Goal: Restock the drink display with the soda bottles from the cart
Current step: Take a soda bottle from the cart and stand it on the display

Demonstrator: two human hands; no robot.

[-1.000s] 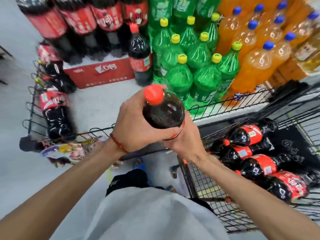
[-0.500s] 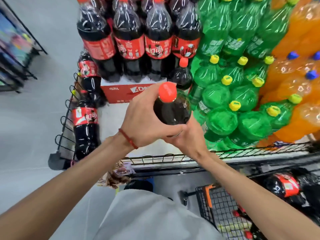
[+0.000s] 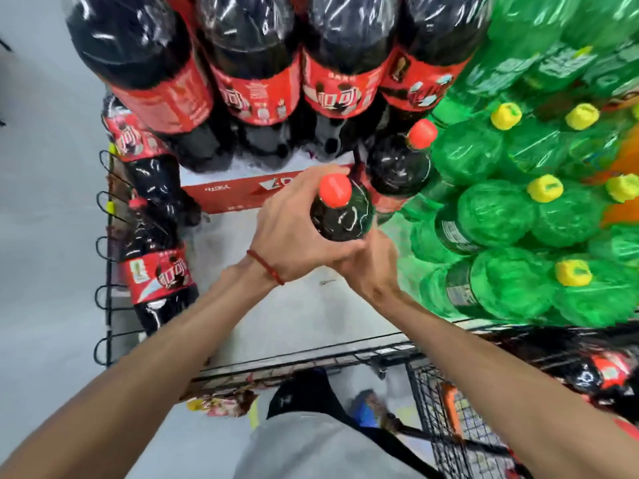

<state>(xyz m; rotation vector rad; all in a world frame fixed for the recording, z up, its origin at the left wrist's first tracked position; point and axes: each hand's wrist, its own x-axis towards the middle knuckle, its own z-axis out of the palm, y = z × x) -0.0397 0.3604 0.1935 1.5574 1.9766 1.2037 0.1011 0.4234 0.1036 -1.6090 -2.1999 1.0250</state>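
The cola bottle [image 3: 340,216], gripped by left hand [image 3: 294,229] and right hand [image 3: 370,267], has been carried from cart [image 3: 460,420] over the display shelf [image 3: 311,323]; placement is judged imminent.

Counts: 9 cola bottles [image 3: 340,212] including one in cart, 7 yellow-capped green bottles [image 3: 498,212], 2 hands [image 3: 294,233].

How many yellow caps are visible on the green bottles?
5 yellow caps, plus a sliver at the right edge: two upper, two middle, one lower. Others may be hidden.
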